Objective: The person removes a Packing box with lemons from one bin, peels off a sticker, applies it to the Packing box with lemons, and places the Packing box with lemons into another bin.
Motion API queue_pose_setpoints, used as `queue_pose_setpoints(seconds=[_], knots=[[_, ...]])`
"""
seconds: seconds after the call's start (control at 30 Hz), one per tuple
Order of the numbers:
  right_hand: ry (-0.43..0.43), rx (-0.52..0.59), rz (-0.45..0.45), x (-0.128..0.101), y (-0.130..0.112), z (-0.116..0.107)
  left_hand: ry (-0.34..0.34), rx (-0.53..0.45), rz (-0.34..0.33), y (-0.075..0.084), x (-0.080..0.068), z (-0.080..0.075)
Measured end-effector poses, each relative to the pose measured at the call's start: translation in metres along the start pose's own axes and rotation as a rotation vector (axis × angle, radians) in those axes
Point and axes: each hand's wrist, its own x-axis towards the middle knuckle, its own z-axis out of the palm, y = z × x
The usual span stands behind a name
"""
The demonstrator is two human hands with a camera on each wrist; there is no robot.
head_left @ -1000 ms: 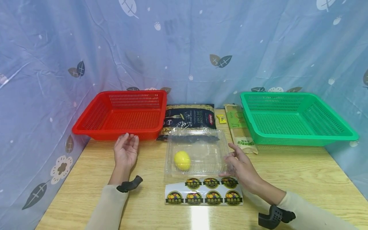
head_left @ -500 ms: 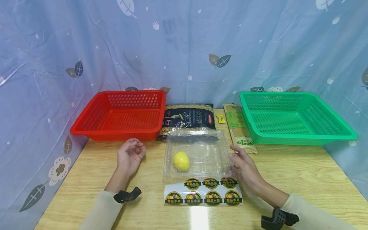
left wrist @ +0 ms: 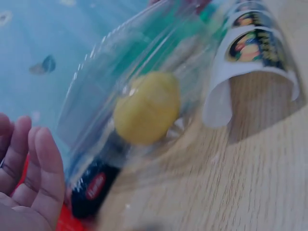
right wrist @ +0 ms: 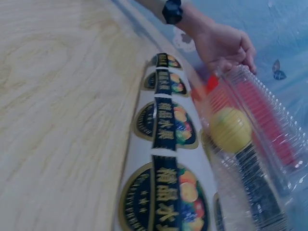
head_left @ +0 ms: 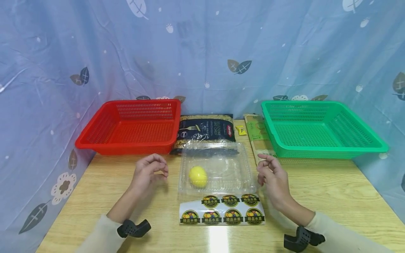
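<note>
A clear plastic clamshell box (head_left: 223, 167) lies in the middle of the table, its lid down over a yellow lemon (head_left: 198, 176). To the left of the box is my left hand (head_left: 147, 175), fingers loosely bent and holding nothing. The left wrist view shows its fingers (left wrist: 43, 168) apart from the box. My right hand (head_left: 274, 179) hovers just beside the box's right edge, fingers relaxed around nothing. In front of the box lies a white sheet of round fruit stickers (head_left: 221, 212), curling up at its left end.
Behind the box lies a dark pasta bag (head_left: 205, 128), with a small yellow packet (head_left: 241, 130) beside it. A long green-and-tan noodle packet (head_left: 257, 135) sits by the green basket (head_left: 316, 153). At back left stands a red basket (head_left: 126, 146).
My left hand has come away from the red basket's front, moving right and closer to the box while turning over. My right hand has drawn slightly off the box's right edge.
</note>
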Motion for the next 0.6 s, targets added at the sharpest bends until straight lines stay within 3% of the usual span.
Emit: queue_pose_setpoints(seconds=[0.1,0.33,0.6], knots=[[-0.023,-0.011,-0.127,0.0,-0.002,0.002,-0.066,0.137,0.069,0.005,-0.005,0.009],[-0.166,-0.088,-0.582,-0.007,-0.001,0.005,-0.244,0.402,0.333,0.007,-0.024,0.029],[-0.283,-0.113,-0.895,-0.008,-0.003,0.019,-0.338,0.573,0.562,0.004,-0.038,0.045]])
